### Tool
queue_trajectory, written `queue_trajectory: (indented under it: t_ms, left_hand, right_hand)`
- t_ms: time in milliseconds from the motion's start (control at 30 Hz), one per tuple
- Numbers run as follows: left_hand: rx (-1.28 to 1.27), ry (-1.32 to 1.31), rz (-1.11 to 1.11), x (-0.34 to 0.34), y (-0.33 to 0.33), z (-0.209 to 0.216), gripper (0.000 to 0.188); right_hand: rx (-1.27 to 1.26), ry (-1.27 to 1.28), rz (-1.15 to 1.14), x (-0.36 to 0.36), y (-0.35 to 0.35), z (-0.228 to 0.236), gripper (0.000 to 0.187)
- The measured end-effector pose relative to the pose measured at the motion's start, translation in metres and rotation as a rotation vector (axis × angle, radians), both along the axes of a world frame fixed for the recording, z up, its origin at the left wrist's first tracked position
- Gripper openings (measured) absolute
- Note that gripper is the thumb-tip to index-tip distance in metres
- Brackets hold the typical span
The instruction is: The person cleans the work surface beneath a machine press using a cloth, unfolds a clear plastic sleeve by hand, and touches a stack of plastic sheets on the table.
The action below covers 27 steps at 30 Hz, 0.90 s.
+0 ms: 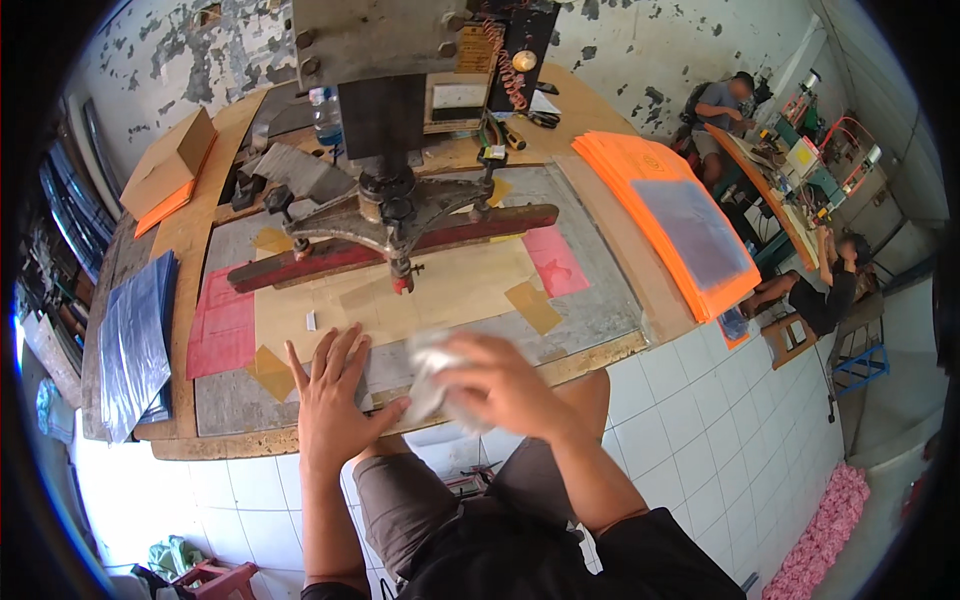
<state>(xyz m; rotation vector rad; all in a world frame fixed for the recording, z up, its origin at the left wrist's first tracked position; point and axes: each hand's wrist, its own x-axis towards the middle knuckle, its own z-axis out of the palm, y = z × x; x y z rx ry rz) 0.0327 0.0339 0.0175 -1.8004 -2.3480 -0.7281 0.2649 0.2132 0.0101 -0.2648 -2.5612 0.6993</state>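
Observation:
My left hand (333, 395) lies flat with fingers spread on the front edge of the grey work plate (600, 310). My right hand (505, 385) is blurred and closed around a crumpled clear plastic sheet (432, 372), right beside the left thumb. Behind both hands a long dark red press bar (330, 255) hangs under a metal press head (390, 215) over a beige sheet (470, 285) taped to the plate.
A stack of orange sheets (670, 215) with a clear film on top lies at the right. Blue-grey films (135, 340) and a cardboard box (165, 160) sit left. Two other people (830, 285) sit by machines at the far right. White tiled floor lies below.

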Motion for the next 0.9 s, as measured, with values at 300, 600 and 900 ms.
queue_trajectory:
  t_ms: [300, 600, 900]
  left_hand:
    - [-0.023, -0.034, -0.001, -0.003, 0.001, -0.002, 0.091]
    - [0.006, -0.046, -0.027, -0.003, 0.003, -0.004, 0.093]
    - [0.048, -0.043, -0.073, -0.004, 0.006, -0.002, 0.093]
  right_hand:
    - [0.137, -0.030, -0.011, -0.008, -0.010, 0.007, 0.039]
    - [0.266, -0.146, -0.378, -0.021, 0.017, -0.001, 0.047]
    - [0.279, -0.335, -0.749, -0.041, 0.057, -0.002, 0.052]
